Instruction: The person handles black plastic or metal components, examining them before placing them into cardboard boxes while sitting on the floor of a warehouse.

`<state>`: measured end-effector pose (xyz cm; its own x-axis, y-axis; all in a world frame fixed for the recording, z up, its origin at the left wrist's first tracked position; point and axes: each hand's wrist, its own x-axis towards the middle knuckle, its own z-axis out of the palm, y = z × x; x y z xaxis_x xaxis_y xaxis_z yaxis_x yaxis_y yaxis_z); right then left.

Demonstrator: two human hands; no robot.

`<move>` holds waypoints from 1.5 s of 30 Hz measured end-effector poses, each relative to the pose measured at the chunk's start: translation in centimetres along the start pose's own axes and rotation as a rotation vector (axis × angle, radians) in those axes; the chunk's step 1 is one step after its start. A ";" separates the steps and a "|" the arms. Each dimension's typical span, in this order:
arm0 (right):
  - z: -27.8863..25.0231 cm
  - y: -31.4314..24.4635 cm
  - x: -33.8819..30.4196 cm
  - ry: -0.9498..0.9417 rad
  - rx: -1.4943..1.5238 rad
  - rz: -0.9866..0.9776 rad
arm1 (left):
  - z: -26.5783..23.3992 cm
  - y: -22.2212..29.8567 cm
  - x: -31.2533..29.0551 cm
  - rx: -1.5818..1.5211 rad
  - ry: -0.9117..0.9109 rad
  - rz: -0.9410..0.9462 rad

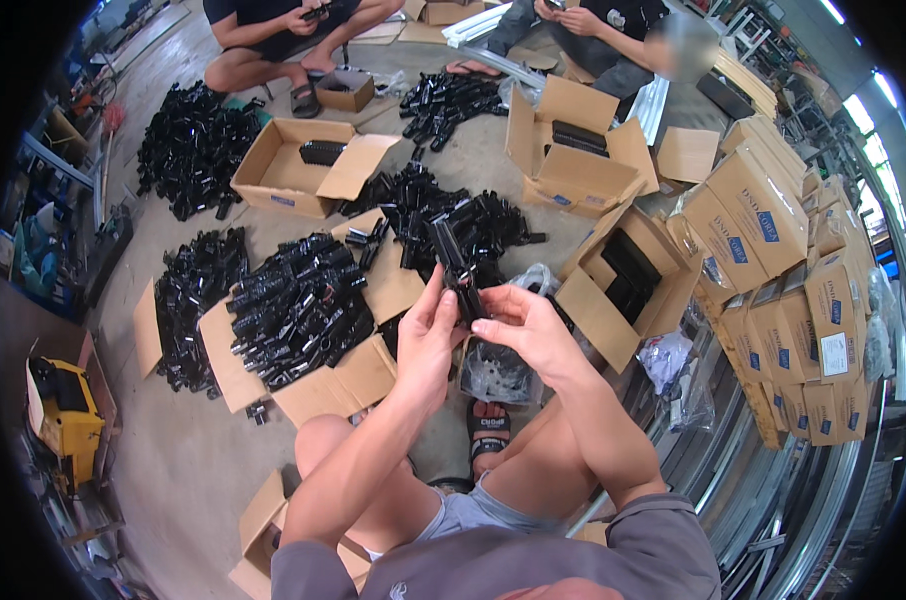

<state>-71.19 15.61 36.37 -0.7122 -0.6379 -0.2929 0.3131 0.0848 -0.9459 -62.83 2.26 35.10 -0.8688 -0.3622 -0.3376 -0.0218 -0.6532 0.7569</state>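
Out in front of me, over the pile, both hands grip a long glossy black part (450, 246) with a flat, rail-like upper end; its exact kind I cannot make out. My left hand (426, 322) is closed round its lower left side, thumb on the near face. From the right, my right hand (525, 324) pinches its lower end with thumb and fingers. Just beyond lies a loose pile of similar black parts (503, 222). Below my hands, partly hidden by them, is a clear plastic bag (500, 372) holding small dark pieces.
A spread-out carton (235, 362) carries a heap of black parts (298, 310) at left. Open cartons stand ahead (278, 190) and right (688, 290), with black parts inside. Stacked cartons (748, 215) and metal profiles (733, 500) line the right. Two people sit opposite.
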 end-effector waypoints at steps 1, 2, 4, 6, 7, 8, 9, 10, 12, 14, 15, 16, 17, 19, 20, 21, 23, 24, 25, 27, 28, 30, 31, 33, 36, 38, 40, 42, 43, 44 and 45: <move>0.0 -0.6 -0.3 -0.014 -0.008 -0.006 | -0.3 -0.2 0.4 -0.023 0.030 -0.010; 0.1 -0.8 -0.5 -0.017 0.000 -0.003 | -0.3 0.0 0.2 -0.017 0.035 -0.012; 0.1 -1.0 -0.8 -0.061 0.047 0.054 | -0.1 0.8 0.0 -0.042 0.033 -0.061; 0.2 -1.2 -0.9 -0.058 0.107 0.032 | -0.1 1.0 0.2 -0.042 0.032 -0.050; 0.1 -0.9 -0.9 -0.063 0.114 0.033 | -0.2 0.9 0.2 -0.052 0.029 -0.048; -0.1 -1.0 -0.9 -0.064 0.110 0.022 | -0.2 0.9 0.3 -0.069 0.014 -0.039; 0.1 -1.2 -1.2 -0.043 0.112 0.010 | -0.3 0.9 0.2 -0.068 0.021 -0.042; 0.0 -1.0 -1.3 -0.045 0.116 0.015 | -0.5 0.8 0.1 -0.098 -0.001 -0.049; -0.4 -1.3 -1.4 -0.067 0.131 0.032 | -0.5 0.9 0.2 -0.133 -0.030 -0.050; -0.4 -2.1 -1.6 -0.068 0.143 0.022 | -0.9 1.1 0.5 -0.191 -0.055 -0.123; -0.3 -2.4 -1.6 -0.069 0.155 0.014 | -1.0 1.1 0.5 -0.192 -0.057 -0.116; -0.4 -2.3 -1.7 -0.075 0.152 0.011 | -1.2 0.9 0.3 -0.192 -0.028 -0.128; -0.3 -2.3 -1.8 -0.073 0.123 0.015 | -1.4 1.1 0.2 -0.189 -0.004 -0.125; -0.3 -2.2 -1.6 -0.077 0.077 0.000 | -0.8 0.9 -0.1 -0.191 0.016 -0.118; -0.4 -2.2 -1.7 -0.077 0.073 -0.007 | -0.6 0.6 0.0 -0.202 0.028 -0.106; -0.7 -2.0 -1.9 -0.070 0.089 -0.017 | -0.4 0.4 0.0 -0.205 -0.017 -0.099; -0.5 -2.3 -1.8 -0.058 0.158 0.005 | -0.5 0.7 0.3 -0.206 -0.073 -0.084; -0.5 -2.2 -2.0 -0.053 0.166 0.045 | -0.6 0.7 0.0 -0.227 -0.075 -0.112; -0.6 -2.2 -1.5 -0.069 0.164 0.034 | -0.5 1.4 -0.1 -0.211 -0.063 -0.136; -1.1 -1.4 -1.2 -0.118 0.182 0.034 | -0.9 1.3 -0.1 -0.187 -0.064 -0.162; -1.3 -1.4 -1.1 -0.120 0.180 0.039 | -1.0 1.4 -0.1 -0.155 -0.073 -0.190; -1.4 -1.4 -1.2 -0.148 0.257 0.078 | -1.5 1.3 0.0 -0.140 -0.097 -0.192; -1.6 -1.0 -1.3 -0.150 0.268 0.083 | -1.6 1.2 0.0 -0.121 -0.129 -0.188; -1.3 -1.0 -1.4 -0.152 0.310 0.106 | -1.5 1.4 -0.1 -0.118 -0.145 -0.169; -1.2 -1.0 -1.4 -0.154 0.375 0.150 | -1.2 1.6 -0.1 -0.123 -0.171 -0.138; -1.2 -1.0 -1.3 -0.150 0.396 0.178 | -1.2 1.6 0.0 -0.138 -0.178 -0.132; -1.3 -0.9 -1.1 -0.166 0.430 0.175 | -1.4 1.4 0.2 -0.140 -0.205 -0.123; -1.0 -1.0 -1.3 -0.164 0.410 0.171 | -1.7 1.4 0.2 -0.114 -0.193 -0.123; -0.8 -1.0 -1.3 -0.157 0.388 0.165 | -1.9 1.4 0.1 -0.088 -0.187 -0.125; -0.8 -1.0 -1.3 -0.159 0.388 0.165 | -1.9 1.4 0.1 -0.088 -0.186 -0.124; -0.7 -0.9 -1.4 -0.150 0.333 0.143 | -1.8 1.5 0.1 -0.085 -0.187 -0.124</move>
<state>-70.93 16.96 37.51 -0.5545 -0.7449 -0.3711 0.6066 -0.0565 -0.7930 -62.04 0.01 35.22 -0.9387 -0.1513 -0.3099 -0.0994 -0.7416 0.6634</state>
